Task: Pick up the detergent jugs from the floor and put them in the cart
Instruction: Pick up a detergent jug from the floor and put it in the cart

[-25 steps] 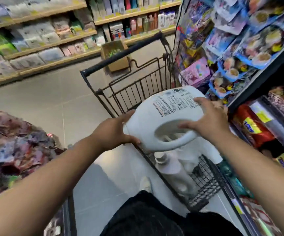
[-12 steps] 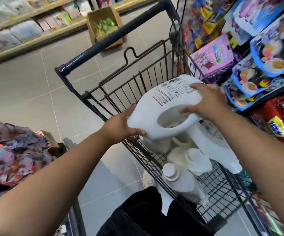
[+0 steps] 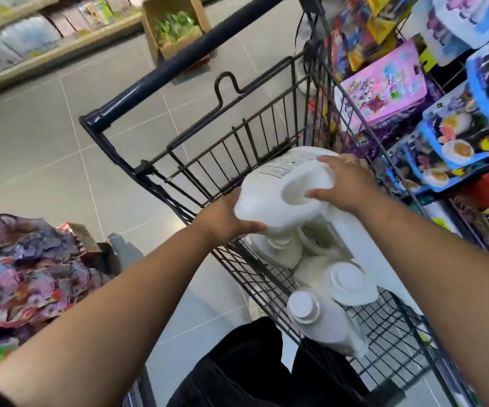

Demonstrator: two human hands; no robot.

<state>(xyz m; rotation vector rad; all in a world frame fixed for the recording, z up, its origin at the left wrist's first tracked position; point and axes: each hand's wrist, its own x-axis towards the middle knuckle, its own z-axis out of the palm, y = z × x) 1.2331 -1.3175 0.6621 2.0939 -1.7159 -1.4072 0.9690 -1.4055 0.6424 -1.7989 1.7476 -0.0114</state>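
- Nearest the camera, three white capped detergent jugs lie in the wire cart (image 3: 407,342): one jug (image 3: 322,321) at the near end of the basket, a second (image 3: 346,280) just beyond it, a third (image 3: 278,248) further in; more white plastic shows beside them, count unclear.
- Left hand (image 3: 222,220): fingers curled round the lower left end of a fourth detergent jug (image 3: 284,195), thumb on top, gripping it.
- Right hand (image 3: 344,180): fingers spread and bent over the jug's handle side, fingertips by the handle hole, pressing on it.
- The held jug lies on its side between both hands, over the cart's left half, directly above the third jug; whether they touch is unclear.
- Beyond, the cart's dark push bar (image 3: 184,58) crosses the far end.
- Farther off on the tiled floor (image 3: 46,127), one open cardboard box (image 3: 175,27) holds green items.
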